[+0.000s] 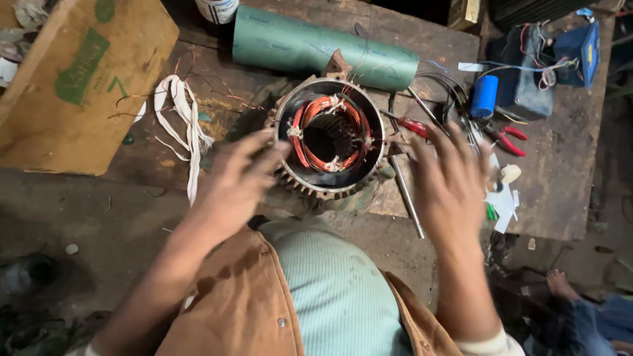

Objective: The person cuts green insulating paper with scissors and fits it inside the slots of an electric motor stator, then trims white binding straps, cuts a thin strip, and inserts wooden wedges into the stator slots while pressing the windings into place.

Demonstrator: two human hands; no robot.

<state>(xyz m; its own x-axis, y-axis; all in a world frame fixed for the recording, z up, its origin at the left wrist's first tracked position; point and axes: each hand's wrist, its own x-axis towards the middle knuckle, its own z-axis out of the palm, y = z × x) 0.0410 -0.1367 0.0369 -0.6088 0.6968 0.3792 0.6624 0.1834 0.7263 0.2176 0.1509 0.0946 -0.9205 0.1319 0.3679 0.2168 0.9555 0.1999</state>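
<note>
Both hands are spread open and empty, the left hand (239, 177) touching the ribbed round metal motor stator with copper windings (330, 137) on the worn wooden surface (567, 178), the right hand (450, 179) beside it; steadying both sides evenly seems wise.

A cardboard box (72, 79) lies at the far left of the wooden surface (560, 191), white cloth strips (188, 128) beside it. A green roll (310, 46) lies behind, with a blue cylinder (484, 95), red-handled pliers (508, 138) and a metal rod (407, 198) to the right.

Both hands reach forward, palms down and fingers spread, the left (239, 175) and right (448, 177) motion-blurred
</note>
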